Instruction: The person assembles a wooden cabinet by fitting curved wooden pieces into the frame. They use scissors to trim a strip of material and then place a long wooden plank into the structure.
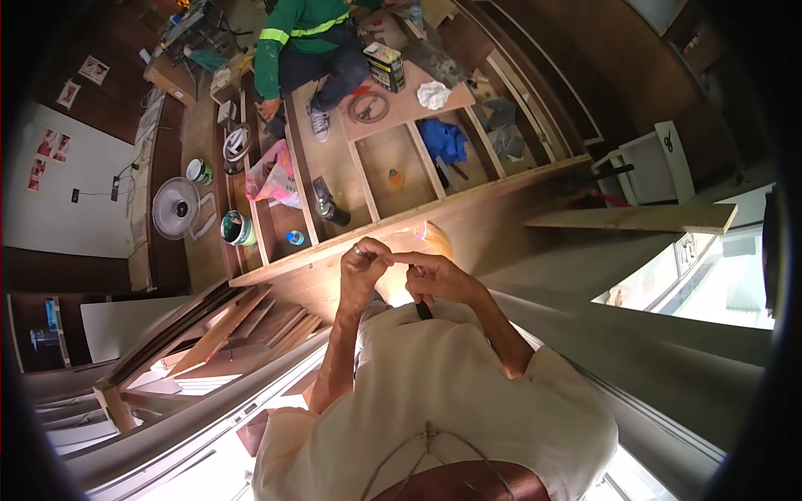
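My left hand [362,269] is raised in front of my chest with its fingers curled and the thumb pressed in. What it pinches, if anything, is too small to make out. My right hand [441,280] is close beside it, its index finger stretched across to the left hand's fingertips. The other right fingers wrap a slim dark-handled tool [423,311], whose lower end shows below the hand. The kind of tool does not show. Just beyond my hands is a wooden frame [372,224] with open compartments.
Inside the frame are a dark bottle [331,205], a pink plastic bag [282,179] and a blue cloth [444,140]. A co-worker in a green top [294,25] sits beyond. Left stand a fan [176,208] and a paint bucket [238,228]. A plank [635,218] juts out at right.
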The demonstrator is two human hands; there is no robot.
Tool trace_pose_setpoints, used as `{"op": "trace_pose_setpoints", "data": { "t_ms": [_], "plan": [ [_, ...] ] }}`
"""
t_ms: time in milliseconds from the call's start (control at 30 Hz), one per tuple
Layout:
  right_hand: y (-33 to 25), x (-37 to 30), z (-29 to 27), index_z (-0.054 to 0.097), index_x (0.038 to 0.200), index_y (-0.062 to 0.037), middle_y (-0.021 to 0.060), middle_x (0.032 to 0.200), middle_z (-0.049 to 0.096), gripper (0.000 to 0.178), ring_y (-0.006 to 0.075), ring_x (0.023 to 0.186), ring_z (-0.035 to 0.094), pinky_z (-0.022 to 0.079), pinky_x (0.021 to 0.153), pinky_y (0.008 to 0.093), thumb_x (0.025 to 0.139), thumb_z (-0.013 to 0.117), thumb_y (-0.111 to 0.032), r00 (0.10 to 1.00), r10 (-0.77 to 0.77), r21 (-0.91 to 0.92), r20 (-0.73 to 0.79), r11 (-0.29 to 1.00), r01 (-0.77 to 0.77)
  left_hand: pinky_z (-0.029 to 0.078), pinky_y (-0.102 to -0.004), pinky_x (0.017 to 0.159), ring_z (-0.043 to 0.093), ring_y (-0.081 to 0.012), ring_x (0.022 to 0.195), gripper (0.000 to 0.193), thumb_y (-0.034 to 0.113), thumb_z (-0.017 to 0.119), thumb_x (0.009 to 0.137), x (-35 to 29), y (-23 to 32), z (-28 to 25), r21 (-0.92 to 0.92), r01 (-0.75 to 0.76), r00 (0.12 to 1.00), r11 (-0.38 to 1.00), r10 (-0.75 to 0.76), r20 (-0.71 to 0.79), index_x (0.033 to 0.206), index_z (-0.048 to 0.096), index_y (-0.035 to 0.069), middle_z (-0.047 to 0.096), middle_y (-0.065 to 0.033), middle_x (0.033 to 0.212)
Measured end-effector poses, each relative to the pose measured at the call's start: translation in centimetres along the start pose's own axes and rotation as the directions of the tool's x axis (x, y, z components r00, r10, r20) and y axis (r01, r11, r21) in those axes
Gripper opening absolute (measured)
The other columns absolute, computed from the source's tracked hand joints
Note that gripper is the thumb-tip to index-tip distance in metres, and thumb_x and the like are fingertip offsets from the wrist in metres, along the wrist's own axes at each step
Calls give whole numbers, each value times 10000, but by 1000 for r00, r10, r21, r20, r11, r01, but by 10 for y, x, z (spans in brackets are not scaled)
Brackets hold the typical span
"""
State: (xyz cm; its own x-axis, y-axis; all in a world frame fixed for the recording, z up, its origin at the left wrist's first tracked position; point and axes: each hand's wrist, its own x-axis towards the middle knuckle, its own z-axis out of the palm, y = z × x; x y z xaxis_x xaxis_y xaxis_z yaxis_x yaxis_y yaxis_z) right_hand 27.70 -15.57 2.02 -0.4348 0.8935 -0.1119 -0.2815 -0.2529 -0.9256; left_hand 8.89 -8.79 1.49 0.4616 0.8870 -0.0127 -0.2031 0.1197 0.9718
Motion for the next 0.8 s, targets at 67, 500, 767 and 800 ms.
{"op": "trace_pose_setpoints", "data": {
  "t_ms": [67,500,767,800],
  "plan": [
    [-4,0,-4,460,1417,-114,28,675,588,503,62,546,534,446,508,216,924,560,-128,1000,-3,-15,-20,1000,2,459,-254,746,566,-93,783,106,-63,566,842,4,-2,4,-9,1,1000,1000,-1,-1,843,590,39,615,-26,818],
    [-12,4,-56,631,988,21,57,873,636,136,113,812,598,493,761,262,951,583,-101,804,-306,-95,-510,949,301,447,-277,773,568,-104,760,84,81,572,922,27,2,30,43,156,984,987,-159,79,849,597,49,616,-25,771],
    [-4,10,-49,628,977,22,64,878,627,119,106,805,574,480,742,250,948,578,-82,801,-312,-243,-511,946,213,451,-271,798,572,-102,789,174,150,539,981,32,-9,28,77,213,971,974,-220,98,889,616,24,621,-26,801],
    [-3,13,-49,628,982,21,59,861,623,115,100,793,571,479,730,245,952,574,-76,798,-298,-225,-524,952,208,450,-264,796,571,-98,792,160,140,548,975,33,-12,27,82,233,964,969,-241,109,892,620,24,624,-27,801]
  ]
}}
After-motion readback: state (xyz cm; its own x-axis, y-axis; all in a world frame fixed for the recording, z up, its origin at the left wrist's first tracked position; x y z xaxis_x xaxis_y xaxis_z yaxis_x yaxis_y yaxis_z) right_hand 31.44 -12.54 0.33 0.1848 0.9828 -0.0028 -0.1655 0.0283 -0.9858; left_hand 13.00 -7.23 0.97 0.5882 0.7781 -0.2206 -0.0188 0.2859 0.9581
